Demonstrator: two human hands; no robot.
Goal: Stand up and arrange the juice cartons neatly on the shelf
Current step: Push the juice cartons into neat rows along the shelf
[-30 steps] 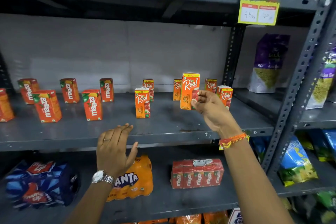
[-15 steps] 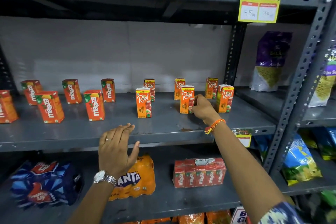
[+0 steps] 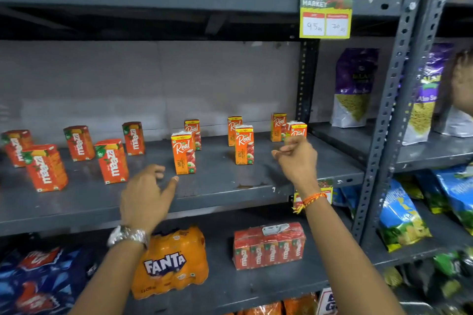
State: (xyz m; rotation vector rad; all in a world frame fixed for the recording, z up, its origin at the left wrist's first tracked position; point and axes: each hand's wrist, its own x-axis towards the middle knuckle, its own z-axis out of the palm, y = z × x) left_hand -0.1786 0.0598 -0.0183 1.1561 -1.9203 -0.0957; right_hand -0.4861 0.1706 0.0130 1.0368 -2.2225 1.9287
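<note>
Seemingly between grabs in the head view, the right hand [image 3: 297, 158] hangs loosely curled and empty beside the front Real carton [image 3: 244, 144], the left hand [image 3: 146, 197] spread open over the shelf [image 3: 217, 186], so a careless reach could topple the upright, well-spaced cartons.

The right hand [image 3: 297, 158] covers the lower half of the rightmost Real carton [image 3: 297, 129]. The leftmost Maaza carton [image 3: 15, 146] sits partly behind its neighbour [image 3: 44, 167]. Price tag [image 3: 325, 16] handwriting is blurred. A snack bag [image 3: 425, 92] hides behind the upright [image 3: 399, 84].
</note>
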